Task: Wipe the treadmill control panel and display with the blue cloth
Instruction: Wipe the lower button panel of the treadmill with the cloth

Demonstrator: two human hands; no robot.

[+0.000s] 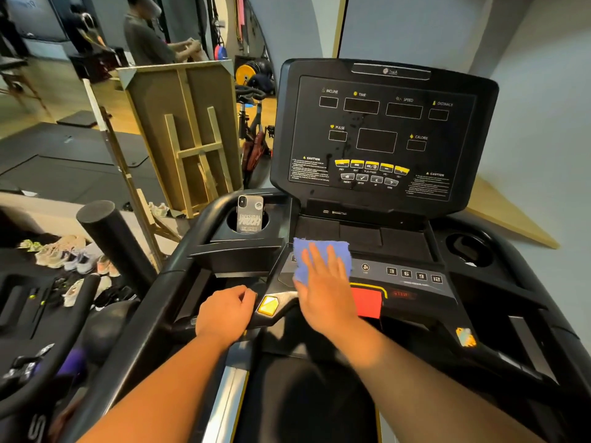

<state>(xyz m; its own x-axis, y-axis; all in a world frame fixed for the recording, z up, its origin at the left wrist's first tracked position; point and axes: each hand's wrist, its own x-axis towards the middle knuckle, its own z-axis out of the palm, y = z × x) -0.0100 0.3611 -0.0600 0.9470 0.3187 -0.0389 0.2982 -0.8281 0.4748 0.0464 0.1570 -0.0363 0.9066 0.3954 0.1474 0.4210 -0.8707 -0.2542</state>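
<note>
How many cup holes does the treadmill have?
2. The round black cup holder on the left has a grey-cased phone standing in it. The round black cup holder on the right sits beside the lower panel. None seem hidden.

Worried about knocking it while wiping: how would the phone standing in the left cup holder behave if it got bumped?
The phone stands nearly upright against the cup holder rim, so it would probably tip or slide rather than stay put. The deep holder would likely catch it. Its case looks smooth, so possibly slippery.
</note>
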